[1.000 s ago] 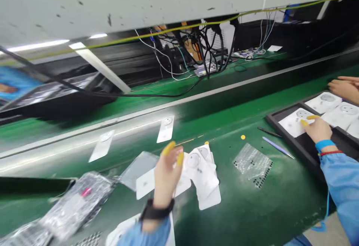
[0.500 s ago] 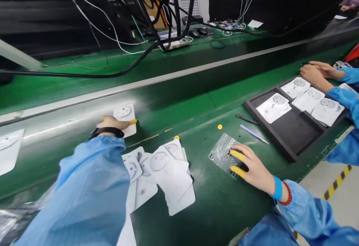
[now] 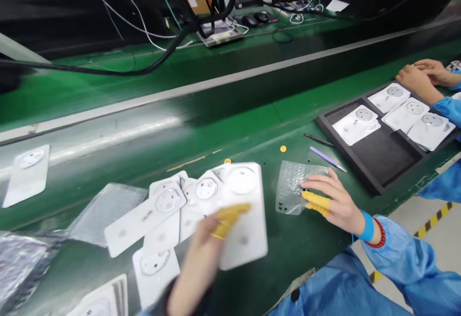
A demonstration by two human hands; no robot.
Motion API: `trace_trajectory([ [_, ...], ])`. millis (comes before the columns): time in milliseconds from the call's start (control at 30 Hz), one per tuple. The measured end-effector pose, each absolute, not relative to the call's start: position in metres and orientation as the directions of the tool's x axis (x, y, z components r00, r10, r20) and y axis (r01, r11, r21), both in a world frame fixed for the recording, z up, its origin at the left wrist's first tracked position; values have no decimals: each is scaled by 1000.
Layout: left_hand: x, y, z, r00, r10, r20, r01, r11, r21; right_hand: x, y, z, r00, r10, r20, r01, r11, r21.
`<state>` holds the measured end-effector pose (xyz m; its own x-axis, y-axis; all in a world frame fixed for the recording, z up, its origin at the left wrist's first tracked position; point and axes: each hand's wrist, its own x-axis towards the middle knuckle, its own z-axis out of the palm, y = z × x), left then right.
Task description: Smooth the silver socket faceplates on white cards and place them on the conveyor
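My left hand (image 3: pixel 203 246), blurred and wearing yellow finger cots, grips a large white socket card (image 3: pixel 245 181) low over a loose pile of similar cards (image 3: pixel 167 200). The motion blur hides its exact grip. My right hand (image 3: pixel 334 200), with yellow cots on two fingers, lies on a clear bubble bag (image 3: pixel 290 188) and pinches its right edge. A few small black bits sit inside that bag. Another white card (image 3: pixel 27 174) lies alone on the metal strip at the left.
A co-worker's hands (image 3: pixel 419 78) rest at the upper right beside a black foam tray (image 3: pixel 382 155) holding several white socket cards. Tweezers (image 3: pixel 319 139), a purple pick (image 3: pixel 327 158) and a yellow disc (image 3: pixel 283 149) lie on the green mat. A foil bag (image 3: pixel 21 268) sits lower left.
My left hand has come back from the metal strip to the pile, and the card there has gone. My right hand has shifted onto the bubble bag, which has moved slightly.
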<state>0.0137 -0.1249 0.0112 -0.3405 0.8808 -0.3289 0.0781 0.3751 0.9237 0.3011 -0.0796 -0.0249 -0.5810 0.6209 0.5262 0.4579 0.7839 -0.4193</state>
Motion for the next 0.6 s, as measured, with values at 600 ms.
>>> trace_trajectory([
  [600, 113, -165, -28, -189, 757, -626, -496, 476, 726, 258, -109, -31, -551, 717, 426, 243, 627, -740],
])
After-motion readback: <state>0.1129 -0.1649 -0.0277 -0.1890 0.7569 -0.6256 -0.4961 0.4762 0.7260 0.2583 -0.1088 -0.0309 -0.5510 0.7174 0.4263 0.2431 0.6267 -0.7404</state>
